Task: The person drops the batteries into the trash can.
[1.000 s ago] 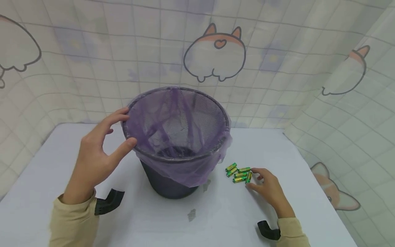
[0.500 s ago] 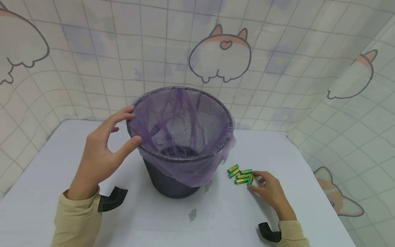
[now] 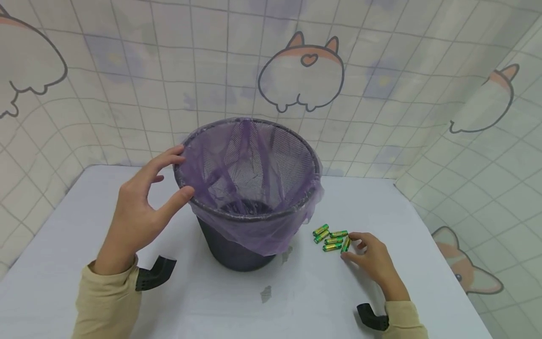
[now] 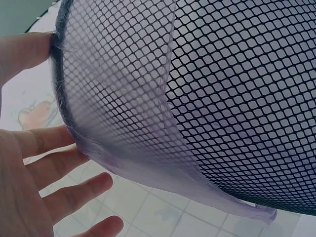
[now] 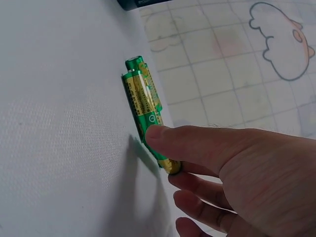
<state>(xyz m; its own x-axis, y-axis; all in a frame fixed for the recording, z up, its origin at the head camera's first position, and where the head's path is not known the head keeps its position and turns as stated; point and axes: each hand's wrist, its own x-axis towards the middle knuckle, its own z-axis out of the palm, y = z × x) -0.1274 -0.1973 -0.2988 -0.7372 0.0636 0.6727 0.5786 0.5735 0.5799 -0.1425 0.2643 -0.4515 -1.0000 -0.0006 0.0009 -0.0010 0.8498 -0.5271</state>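
Note:
A black mesh waste bin (image 3: 237,254) stands upright on the table, lined with a translucent purple bag (image 3: 262,235) folded over its rim. At the bin's left side my left hand (image 3: 139,216) touches the rim with thumb and fingertips, fingers spread and fairly straight; the left wrist view shows the lowest fingers off the bin. To the right of the bin lie several small green and yellow batteries (image 3: 333,240) in a cluster. My right hand (image 3: 374,259) pinches the rightmost battery (image 3: 346,244) between thumb and index finger, beside the others.
The white table (image 3: 203,306) has two grey worn patches, one being the patch (image 3: 265,294) in front of the bin. A tile-patterned curtain (image 3: 372,141) with cartoon dogs hangs behind and along the sides. Black curved pieces (image 3: 156,273) sit at both wrists.
The head view has shifted slightly, so everything sits a little further right in it. Both hands keep their places at the bin rim and the battery.

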